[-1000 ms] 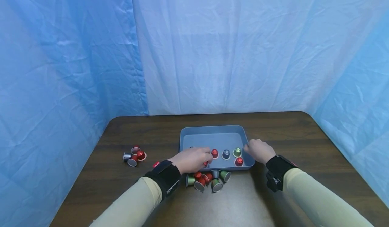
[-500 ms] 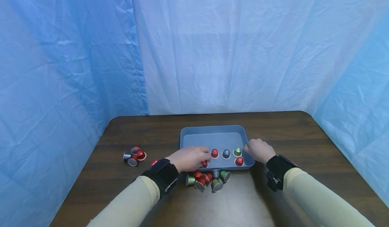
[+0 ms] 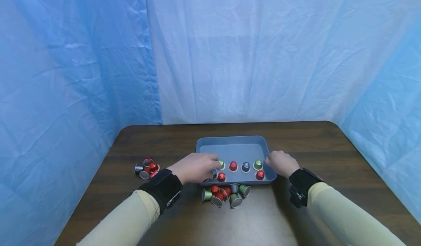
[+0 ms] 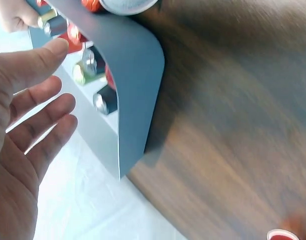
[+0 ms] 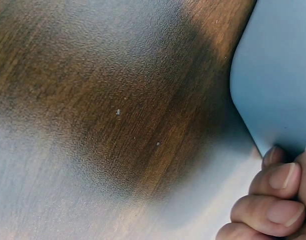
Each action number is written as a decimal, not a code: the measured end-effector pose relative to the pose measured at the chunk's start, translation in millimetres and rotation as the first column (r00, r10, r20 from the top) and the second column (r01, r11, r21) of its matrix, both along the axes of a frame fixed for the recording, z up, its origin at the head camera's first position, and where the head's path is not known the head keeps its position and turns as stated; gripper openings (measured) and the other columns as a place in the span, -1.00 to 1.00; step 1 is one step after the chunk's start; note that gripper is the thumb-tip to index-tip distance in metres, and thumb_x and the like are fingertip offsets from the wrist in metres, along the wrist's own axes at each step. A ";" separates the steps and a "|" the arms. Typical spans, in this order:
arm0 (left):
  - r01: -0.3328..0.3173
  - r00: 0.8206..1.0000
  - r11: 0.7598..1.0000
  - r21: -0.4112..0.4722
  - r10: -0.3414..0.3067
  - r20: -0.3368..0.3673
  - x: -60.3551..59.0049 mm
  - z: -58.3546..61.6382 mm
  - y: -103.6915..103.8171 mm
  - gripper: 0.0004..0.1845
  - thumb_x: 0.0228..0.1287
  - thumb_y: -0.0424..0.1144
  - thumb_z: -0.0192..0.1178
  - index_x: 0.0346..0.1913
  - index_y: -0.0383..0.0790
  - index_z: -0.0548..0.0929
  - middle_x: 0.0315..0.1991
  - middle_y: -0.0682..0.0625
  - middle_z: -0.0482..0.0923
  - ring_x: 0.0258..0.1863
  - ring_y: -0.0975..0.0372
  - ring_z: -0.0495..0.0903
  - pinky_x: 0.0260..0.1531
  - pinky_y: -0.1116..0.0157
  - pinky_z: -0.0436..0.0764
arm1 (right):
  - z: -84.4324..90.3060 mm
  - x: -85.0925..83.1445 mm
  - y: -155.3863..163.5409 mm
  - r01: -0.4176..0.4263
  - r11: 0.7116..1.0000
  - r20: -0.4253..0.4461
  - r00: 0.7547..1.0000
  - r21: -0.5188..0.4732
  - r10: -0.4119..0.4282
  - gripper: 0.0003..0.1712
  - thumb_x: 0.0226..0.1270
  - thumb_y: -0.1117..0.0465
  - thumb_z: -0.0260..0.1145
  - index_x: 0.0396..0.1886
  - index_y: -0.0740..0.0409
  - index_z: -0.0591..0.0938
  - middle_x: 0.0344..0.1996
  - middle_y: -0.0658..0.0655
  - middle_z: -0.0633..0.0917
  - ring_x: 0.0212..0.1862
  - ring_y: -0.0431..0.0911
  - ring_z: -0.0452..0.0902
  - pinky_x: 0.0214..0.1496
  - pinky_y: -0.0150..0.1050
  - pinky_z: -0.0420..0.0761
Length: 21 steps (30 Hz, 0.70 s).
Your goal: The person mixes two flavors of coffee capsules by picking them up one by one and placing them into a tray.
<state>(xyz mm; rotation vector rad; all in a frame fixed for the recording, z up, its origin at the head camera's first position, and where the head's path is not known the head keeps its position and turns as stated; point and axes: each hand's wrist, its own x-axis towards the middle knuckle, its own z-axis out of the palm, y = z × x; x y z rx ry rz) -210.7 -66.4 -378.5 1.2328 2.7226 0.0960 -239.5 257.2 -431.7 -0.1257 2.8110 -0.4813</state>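
Where the left hand [image 3: 196,168] hovers, a dark capsule [image 3: 213,173] hides

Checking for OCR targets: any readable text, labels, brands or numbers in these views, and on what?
None readable. The capsules, the blue tray and both black wrist straps show no legible print. A small light mark on the left strap is too small to read.

A dark wood-grain table [image 3: 329,147] with rounded corners stands inside an enclosure of wrinkled blue sheeting [image 3: 82,56]. The sheeting hangs on three sides, paler at the back behind the table's far edge, under soft, even light.
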 end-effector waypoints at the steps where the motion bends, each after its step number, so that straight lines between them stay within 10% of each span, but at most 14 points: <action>1: -0.001 1.000 1.000 -0.003 0.001 -0.007 0.0 1.6 -2.7 -0.60 0.21 -0.14 0.50 0.12 0.01 0.74 -0.08 0.08 0.62 -0.17 0.30 0.56 -0.09 0.37 0.65 | 0.1 0.3 -0.1 0.001 1.000 0.001 1.000 0.000 -0.001 -0.71 0.51 0.15 0.18 -0.36 0.24 0.66 -0.62 0.10 0.45 -0.52 -0.04 0.47 -0.44 -0.23 0.43; 21: -0.142 0.975 0.989 0.053 0.149 -0.168 -3.3 28.2 -90.1 -0.59 0.13 -0.16 0.55 0.07 -0.07 0.75 -0.09 0.03 0.64 -0.11 0.20 0.64 -0.07 0.16 0.70 | -1.7 -1.3 0.8 -0.001 1.000 -0.006 1.000 -0.003 0.001 -0.70 0.51 0.15 0.19 -0.38 0.24 0.68 -0.63 0.10 0.46 -0.53 -0.04 0.47 -0.44 -0.23 0.43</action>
